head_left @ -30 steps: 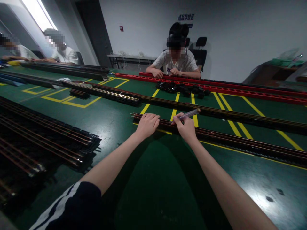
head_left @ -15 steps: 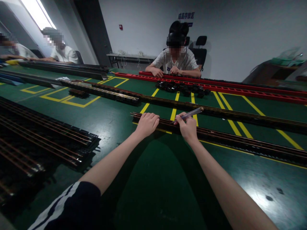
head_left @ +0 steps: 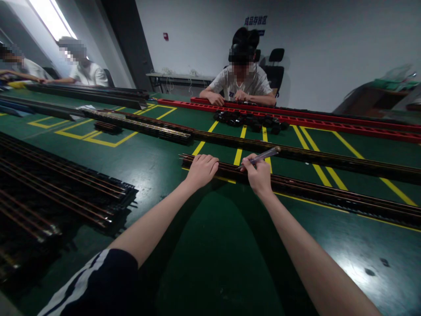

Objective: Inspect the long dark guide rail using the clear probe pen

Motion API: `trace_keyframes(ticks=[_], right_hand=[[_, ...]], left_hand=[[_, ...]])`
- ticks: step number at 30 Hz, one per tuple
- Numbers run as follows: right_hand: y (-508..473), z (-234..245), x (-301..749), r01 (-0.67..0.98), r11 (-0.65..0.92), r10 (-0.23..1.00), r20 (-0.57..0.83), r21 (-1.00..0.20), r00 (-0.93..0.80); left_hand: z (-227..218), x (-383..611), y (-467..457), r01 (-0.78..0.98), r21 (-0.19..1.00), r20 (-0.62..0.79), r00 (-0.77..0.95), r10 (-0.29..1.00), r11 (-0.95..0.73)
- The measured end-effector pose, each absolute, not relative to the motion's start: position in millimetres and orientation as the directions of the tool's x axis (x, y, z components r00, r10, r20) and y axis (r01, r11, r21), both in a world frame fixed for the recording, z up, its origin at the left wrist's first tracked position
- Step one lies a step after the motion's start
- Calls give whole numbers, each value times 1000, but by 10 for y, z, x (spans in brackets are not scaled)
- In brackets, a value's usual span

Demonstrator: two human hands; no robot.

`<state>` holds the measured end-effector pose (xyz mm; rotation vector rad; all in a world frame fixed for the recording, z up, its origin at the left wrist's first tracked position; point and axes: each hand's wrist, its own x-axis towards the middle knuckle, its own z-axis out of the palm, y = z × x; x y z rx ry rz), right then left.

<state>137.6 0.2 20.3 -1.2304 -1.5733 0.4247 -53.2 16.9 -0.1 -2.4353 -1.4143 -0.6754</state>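
Note:
A long dark rail (head_left: pixel 315 188) with copper-coloured rods along it runs across the table before me. Near its left end my left hand (head_left: pixel 202 170) lies over it, fingers curled down over its far side. My right hand (head_left: pixel 259 175) is closed around a slim pen-like tool (head_left: pixel 267 154) with a translucent body. The tool slants, its back end up to the right and its thin tip down at the rail between my hands. Whether the tip touches the rail I cannot tell.
Several similar rails (head_left: pixel 66 184) lie at the left. Another long rail (head_left: pixel 230 139) runs behind mine. Farther back are red channels (head_left: pixel 315 123) and a pile of small black parts (head_left: pixel 250 121). A co-worker (head_left: pixel 243 83) sits opposite; others sit far left. Yellow lines mark the green table (head_left: pixel 210 259).
My right hand and the pen-like tool have shifted very slightly to the right. My left hand stays in place on the rail. At far left a co-worker's arm has moved.

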Motion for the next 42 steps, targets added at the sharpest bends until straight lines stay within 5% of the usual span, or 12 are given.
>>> trace_keyframes(ticks=[42], right_hand=[[9,143,1386,495,401,875,482,-771,41]], left_hand=[[3,-533,162,869,42,497,410,765,-493]])
